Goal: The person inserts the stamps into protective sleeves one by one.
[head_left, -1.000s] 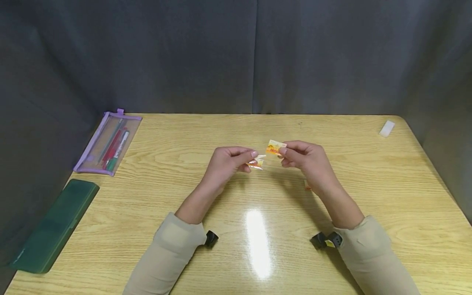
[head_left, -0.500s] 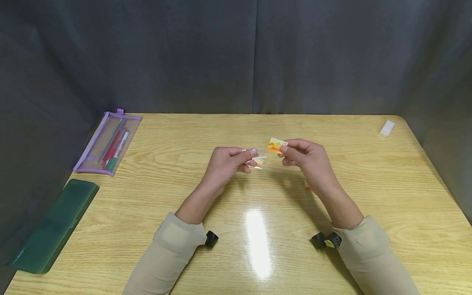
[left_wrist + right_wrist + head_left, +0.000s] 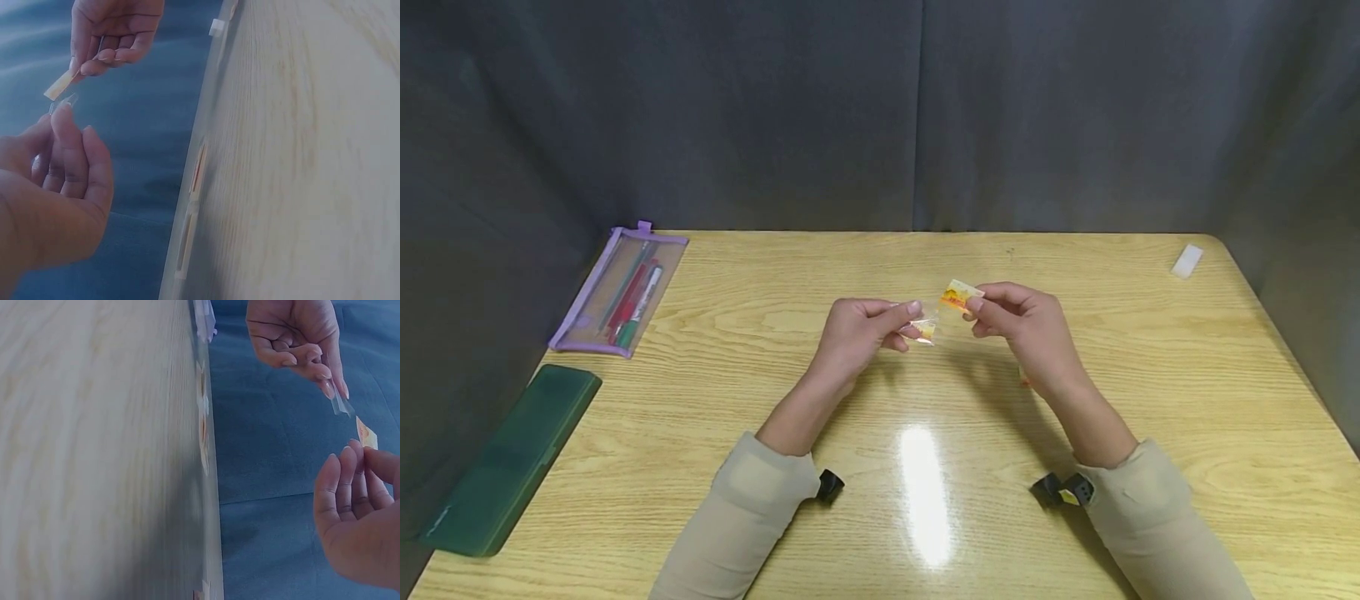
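In the head view my left hand (image 3: 863, 337) pinches a small clear plastic sleeve (image 3: 928, 321) between thumb and fingers. Yellow and orange print shows at the sleeve's lower part. Just to the right, my right hand (image 3: 1022, 321) holds a small yellow-and-orange printed card (image 3: 958, 295) by its right end, thumb in front. The card's left end points at the sleeve, a narrow gap apart. Both hands are raised over the table. From the right wrist, the sleeve (image 3: 340, 405) looks thin and transparent, close to the tip of the card (image 3: 366, 433).
A purple-edged mesh pouch (image 3: 591, 292) with pens lies at the back left, a dark green case (image 3: 512, 458) in front of it. A white block (image 3: 1187, 261) sits at the back right. A small orange-printed piece (image 3: 1024, 379) is partly hidden by the right forearm.
The card in my right hand has risen and tilted slightly, staying near the sleeve. My left thumb and the sleeve have shifted a little. Both grips are kept.
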